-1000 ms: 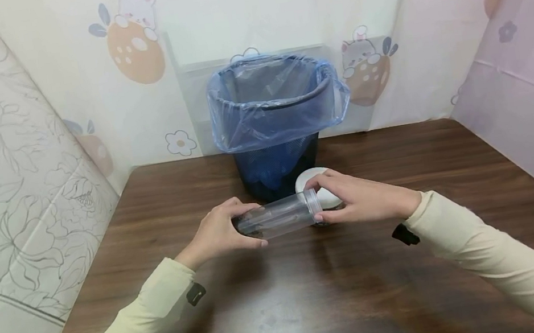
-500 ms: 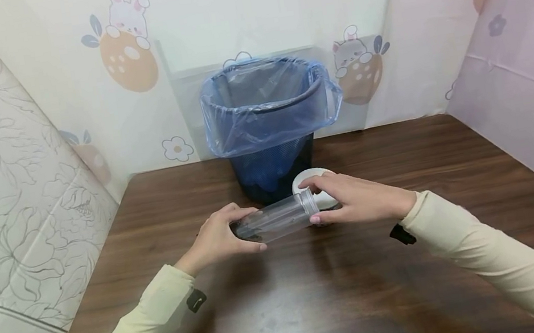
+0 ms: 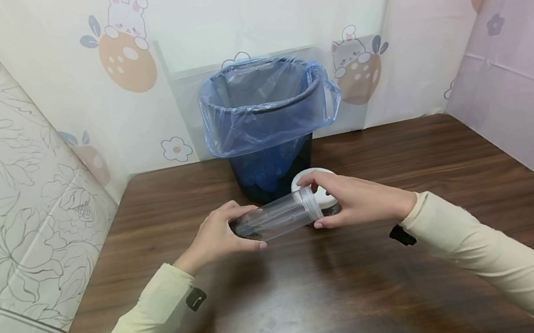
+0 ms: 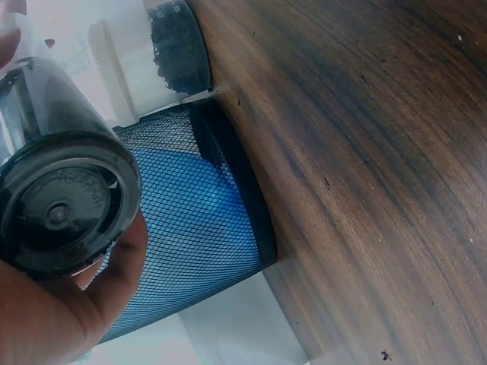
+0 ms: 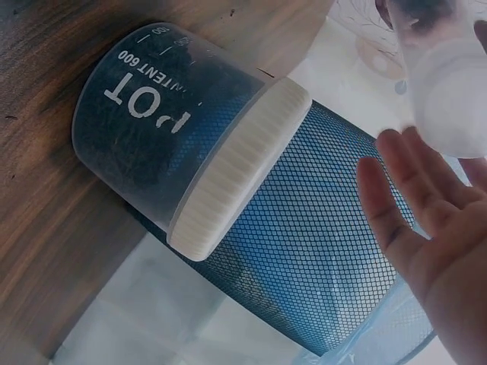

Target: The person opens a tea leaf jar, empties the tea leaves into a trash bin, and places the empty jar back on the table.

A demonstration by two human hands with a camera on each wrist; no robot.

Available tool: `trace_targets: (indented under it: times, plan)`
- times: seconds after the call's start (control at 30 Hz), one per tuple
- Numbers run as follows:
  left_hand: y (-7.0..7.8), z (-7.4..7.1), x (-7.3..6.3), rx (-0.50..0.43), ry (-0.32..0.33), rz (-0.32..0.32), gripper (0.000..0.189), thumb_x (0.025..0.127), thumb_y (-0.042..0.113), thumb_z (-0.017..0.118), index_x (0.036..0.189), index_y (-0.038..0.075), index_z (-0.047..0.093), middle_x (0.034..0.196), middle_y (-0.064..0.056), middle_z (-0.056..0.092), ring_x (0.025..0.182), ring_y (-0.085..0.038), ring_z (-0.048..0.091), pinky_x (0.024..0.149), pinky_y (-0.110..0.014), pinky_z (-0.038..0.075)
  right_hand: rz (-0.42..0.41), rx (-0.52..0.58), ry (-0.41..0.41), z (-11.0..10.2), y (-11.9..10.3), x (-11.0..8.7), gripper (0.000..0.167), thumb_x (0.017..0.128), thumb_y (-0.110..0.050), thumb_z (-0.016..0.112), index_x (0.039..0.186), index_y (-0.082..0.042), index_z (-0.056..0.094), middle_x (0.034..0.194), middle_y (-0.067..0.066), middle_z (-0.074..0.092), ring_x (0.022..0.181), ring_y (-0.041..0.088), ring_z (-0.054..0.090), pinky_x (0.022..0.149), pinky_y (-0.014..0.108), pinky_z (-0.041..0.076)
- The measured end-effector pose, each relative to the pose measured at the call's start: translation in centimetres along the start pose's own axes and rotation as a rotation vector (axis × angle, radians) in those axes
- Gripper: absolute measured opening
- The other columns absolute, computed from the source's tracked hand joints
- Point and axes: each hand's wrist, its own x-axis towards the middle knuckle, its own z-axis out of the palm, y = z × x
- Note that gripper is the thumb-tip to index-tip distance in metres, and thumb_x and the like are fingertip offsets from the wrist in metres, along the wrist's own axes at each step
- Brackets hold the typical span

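- Bin (image 3: 272, 165) stands on the table (image 3: 289, 313), toward the back; wall (image 3: 274, 4) behind it.
- Liner (image 3: 266, 126) in the bin, folded out over its rim.
- Jar (image 5: 152, 122) on the table just before the bin, right of its middle; lid (image 5: 243, 167) on top.
- Bottle (image 3: 279, 216) above the table, before bin and jar, slanting across.
- Left hand (image 3: 220, 234) at its base, right hand (image 3: 362, 195) at its neck.

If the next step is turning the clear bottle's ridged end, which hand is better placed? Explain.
Probably the right hand: its fingers are at the ridged end, while the left hand grips the clear bottle near its base.
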Motion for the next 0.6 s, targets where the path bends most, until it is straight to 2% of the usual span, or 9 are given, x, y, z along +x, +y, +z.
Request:
trace_targets:
  times: [0.13,0.3,0.47,0.6]
  plan:
    - [-0.18,0.05,0.00,-0.012,-0.005,0.008,0.060,0.058,0.041,0.089,0.113,0.029,0.070,0.084,0.010,0.053,0.080,-0.010,0.052,0.066,-0.030,0.042,0.024,-0.006,0.010,-0.01,-0.18,-0.05,0.073,0.083,-0.044,0.071,0.140,-0.016,0.034,0.126,-0.005,0.047,0.106,0.011,0.050,0.085,0.032,0.045]
    - [-0.25,0.03,-0.09,-0.017,0.000,0.016,0.059,0.058,0.041,0.089,0.113,0.029,0.070,0.083,0.010,0.053,0.079,-0.009,0.052,0.065,-0.030,0.042,0.103,0.000,-0.007,-0.21,-0.27,-0.24,0.062,0.091,-0.050,0.057,0.143,-0.026,0.031,0.126,-0.009,0.047,0.104,0.010,0.053,0.080,0.033,0.047]
    - [-0.22,-0.05,-0.08,-0.019,0.001,0.015,0.059,0.058,0.040,0.089,0.113,0.029,0.070,0.084,0.010,0.053,0.079,-0.009,0.051,0.065,-0.030,0.042,0.118,0.002,-0.020,-0.26,-0.20,-0.26,0.052,0.095,-0.045,0.055,0.139,-0.024,0.039,0.112,-0.008,0.054,0.094,0.008,0.055,0.075,0.032,0.048]
    - [-0.17,-0.10,-0.11,-0.021,0.003,0.017,0.059,0.058,0.041,0.089,0.112,0.029,0.070,0.083,0.010,0.053,0.079,-0.009,0.051,0.065,-0.030,0.042,0.111,0.019,-0.032,-0.15,-0.10,-0.21,0.051,0.094,-0.042,0.057,0.137,-0.020,0.043,0.102,-0.007,0.058,0.091,0.007,0.056,0.074,0.031,0.049]
